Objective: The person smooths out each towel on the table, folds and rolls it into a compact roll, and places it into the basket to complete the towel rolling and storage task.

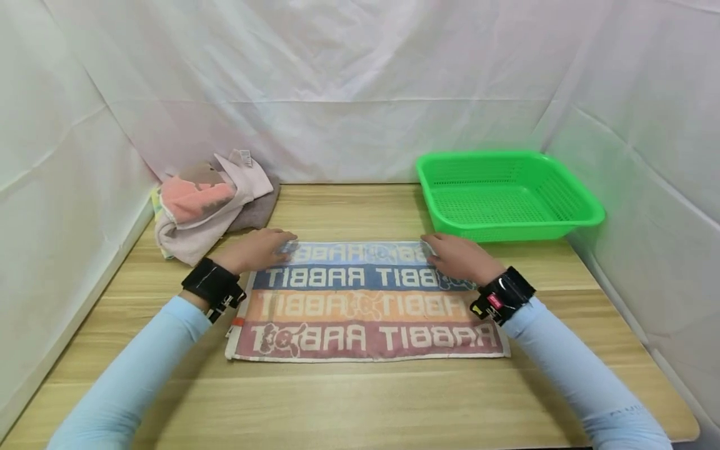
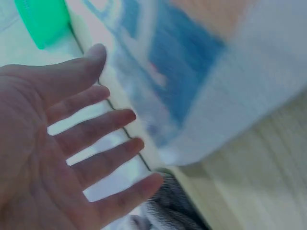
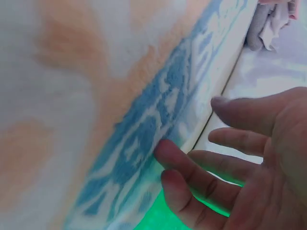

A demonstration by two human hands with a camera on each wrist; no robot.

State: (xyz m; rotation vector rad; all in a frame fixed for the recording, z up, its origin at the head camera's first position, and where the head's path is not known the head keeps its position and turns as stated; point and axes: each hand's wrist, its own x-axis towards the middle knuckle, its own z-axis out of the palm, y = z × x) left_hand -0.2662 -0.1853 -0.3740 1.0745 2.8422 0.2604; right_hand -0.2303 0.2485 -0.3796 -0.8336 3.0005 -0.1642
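Note:
A striped towel lies flat on the wooden table, with light blue, dark blue, orange and dark red bands and mirrored "RABBIT" lettering. At its far left corner is my left hand. The left wrist view shows that hand's fingers spread and nearly straight, with nothing between them and the towel beyond. By the far right corner is my right hand. Its fingers are loosely bent and overlap the blue band in the right wrist view; whether they touch the cloth I cannot tell.
A green plastic basket with perforated sides stands at the back right, just beyond my right hand. Crumpled pink and grey towels are heaped at the back left. White curtains enclose the wooden table at the back and sides.

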